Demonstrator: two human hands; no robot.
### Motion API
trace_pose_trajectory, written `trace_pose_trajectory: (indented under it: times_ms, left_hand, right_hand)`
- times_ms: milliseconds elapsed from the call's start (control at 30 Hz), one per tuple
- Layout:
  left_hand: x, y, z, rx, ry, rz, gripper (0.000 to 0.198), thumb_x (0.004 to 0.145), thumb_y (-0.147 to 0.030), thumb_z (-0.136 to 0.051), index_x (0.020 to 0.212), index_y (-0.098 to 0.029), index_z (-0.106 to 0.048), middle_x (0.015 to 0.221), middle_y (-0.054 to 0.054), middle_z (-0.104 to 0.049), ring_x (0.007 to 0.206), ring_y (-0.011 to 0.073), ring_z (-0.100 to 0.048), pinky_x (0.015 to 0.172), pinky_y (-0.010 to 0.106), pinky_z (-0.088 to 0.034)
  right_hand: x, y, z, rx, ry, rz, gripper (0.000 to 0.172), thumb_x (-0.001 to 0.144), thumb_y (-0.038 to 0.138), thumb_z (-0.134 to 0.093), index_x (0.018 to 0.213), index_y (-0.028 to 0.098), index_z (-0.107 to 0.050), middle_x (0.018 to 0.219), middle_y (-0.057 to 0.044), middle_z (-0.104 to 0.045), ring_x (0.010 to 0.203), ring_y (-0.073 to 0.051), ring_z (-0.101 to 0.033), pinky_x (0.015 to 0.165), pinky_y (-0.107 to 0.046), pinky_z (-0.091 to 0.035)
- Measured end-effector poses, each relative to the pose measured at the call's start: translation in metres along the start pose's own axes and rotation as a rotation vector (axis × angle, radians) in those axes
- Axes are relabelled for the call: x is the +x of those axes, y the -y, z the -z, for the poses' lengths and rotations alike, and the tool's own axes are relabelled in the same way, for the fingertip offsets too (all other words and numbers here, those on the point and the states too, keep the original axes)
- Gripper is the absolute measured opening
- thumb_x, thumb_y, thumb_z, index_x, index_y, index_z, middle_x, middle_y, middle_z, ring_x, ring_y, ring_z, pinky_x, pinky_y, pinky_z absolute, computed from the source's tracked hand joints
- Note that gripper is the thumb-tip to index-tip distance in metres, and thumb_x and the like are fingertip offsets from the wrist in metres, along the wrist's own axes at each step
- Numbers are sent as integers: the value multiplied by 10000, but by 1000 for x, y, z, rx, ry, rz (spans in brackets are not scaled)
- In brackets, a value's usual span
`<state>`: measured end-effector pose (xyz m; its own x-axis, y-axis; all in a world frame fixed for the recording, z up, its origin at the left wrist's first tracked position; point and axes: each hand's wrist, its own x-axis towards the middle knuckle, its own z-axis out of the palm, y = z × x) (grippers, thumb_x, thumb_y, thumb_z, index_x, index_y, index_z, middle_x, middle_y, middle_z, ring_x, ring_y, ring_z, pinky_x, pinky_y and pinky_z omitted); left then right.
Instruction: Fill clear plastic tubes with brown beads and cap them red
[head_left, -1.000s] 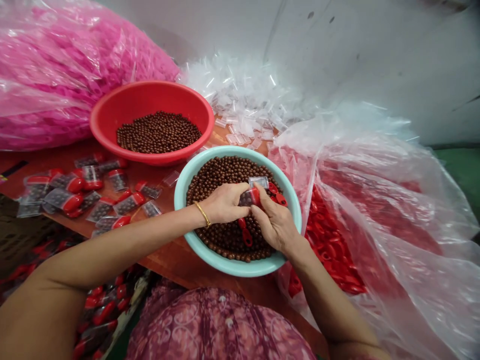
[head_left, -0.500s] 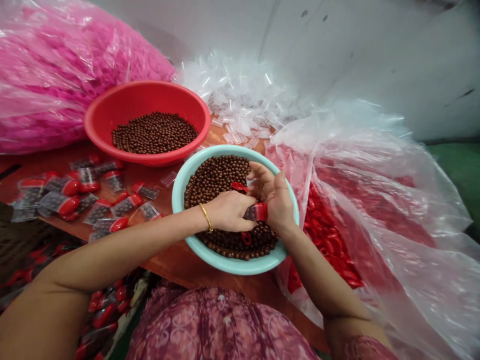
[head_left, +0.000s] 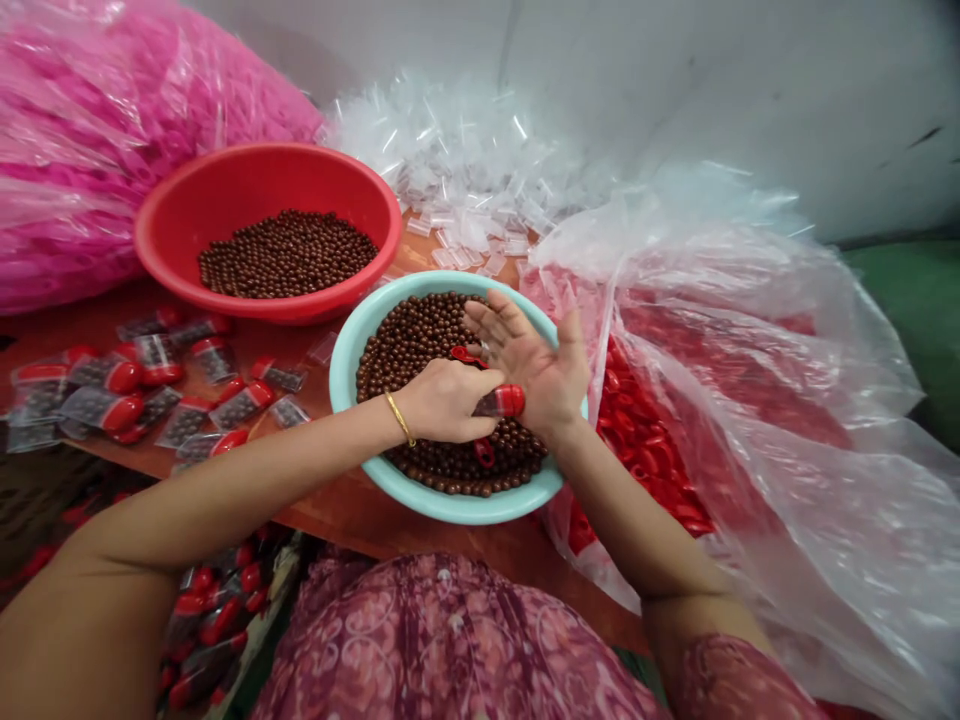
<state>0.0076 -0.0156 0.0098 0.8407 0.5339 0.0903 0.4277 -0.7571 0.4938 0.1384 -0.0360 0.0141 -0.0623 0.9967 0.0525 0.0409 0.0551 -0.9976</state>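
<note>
My left hand (head_left: 442, 402), with a gold bangle at its wrist, is closed around a small clear container with a red cap (head_left: 511, 400). Dark contents show through its side, and the cap points right. Beside that cap my right hand (head_left: 546, 372) is open, palm up and fingers spread. Both hands are over a pale blue basin (head_left: 346, 385) of shiny brown beads (head_left: 401, 350). Two small red plastic pieces lie among the beads: one red piece (head_left: 463, 353) behind my left hand, another looped red piece (head_left: 484, 452) in front of it.
A red basin (head_left: 154, 245) of brown beads stands back left, beside a bag of pink parts (head_left: 90, 150). Clear containers (head_left: 450, 150) are heaped behind. An open plastic bag holds red caps (head_left: 645, 450) at right. Filled, red-capped containers (head_left: 184, 422) lie left; more fill a box below.
My right hand has opened wider and drawn slightly away from the red cap. My left hand still grips the container. The whole view has shifted slightly.
</note>
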Motion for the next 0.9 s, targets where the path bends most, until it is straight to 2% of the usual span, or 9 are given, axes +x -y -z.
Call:
trace_pose_trajectory:
  times_ms: [67,167,233,300,367,467,567,700,900]
  left_hand:
    - [-4,-2,10,-61,-60,24,149,741,-303,-569,770,-157,-579,671,24,-614,622,153,-566,587,245,-394]
    - [-25,1,31,-134,-165,102,197,763,-349,-575,745,-153,-573,651,-3,-586,604,122,-531,587,229,-371]
    - [-41,5,44,-125,-231,192,225,758,-373,-586,736,-150,-572,630,-19,-560,591,111,-504,587,223,-361]
    - [-52,8,49,-130,-261,266,234,752,-378,-595,738,-145,-573,630,-27,-550,588,105,-488,586,220,-356]
    - [-55,9,45,-193,-261,312,244,751,-385,-599,747,-142,-575,643,-28,-555,593,103,-487,583,219,-355]
    - [-47,5,28,-335,-257,347,251,753,-394,-601,759,-145,-568,671,-26,-574,617,110,-503,583,221,-362]
    - [-40,-2,14,-388,-181,317,224,758,-368,-605,746,-153,-546,658,-33,-573,608,110,-510,574,219,-361]
    - [-42,-12,6,-265,-83,244,184,782,-335,-598,780,-159,-544,690,-18,-604,624,128,-548,590,229,-380]
    - [-45,-17,1,-64,-9,239,187,809,-327,-544,859,-148,-564,799,58,-670,719,203,-631,629,277,-453]
  right_hand:
    - [2,4,8,13,-94,51,784,810,722,-40,1238,255,-502,1238,-79,-583,1163,-248,-525,877,-448,-478]
    - [1,0,20,53,-185,38,564,851,624,-248,1054,226,-592,1106,-70,-640,998,-207,-603,792,-353,-504]
    - [-2,-7,25,74,-183,-28,444,847,553,-345,941,212,-613,1003,-56,-660,870,-176,-624,713,-303,-501]
    - [-7,-14,24,67,-146,-100,417,837,542,-378,889,205,-618,939,-52,-662,794,-161,-616,637,-277,-483]
    - [-11,-18,17,24,-107,-114,454,840,572,-366,903,204,-623,934,-54,-659,815,-168,-607,626,-275,-474]
    - [-15,-14,2,-25,-94,4,526,864,607,-300,957,204,-626,955,-53,-656,883,-180,-592,760,-325,-480]
    - [-15,-5,-10,61,-69,76,596,887,607,-178,998,214,-613,967,-53,-648,891,-187,-594,841,-375,-471]
    - [-14,4,-16,107,49,17,705,871,618,-11,1106,254,-567,1039,-53,-632,1014,-209,-578,886,-413,-466]
    - [-14,2,-26,49,230,-112,769,855,652,2,1300,222,-454,1148,-71,-594,1171,-208,-497,1076,-440,-328]
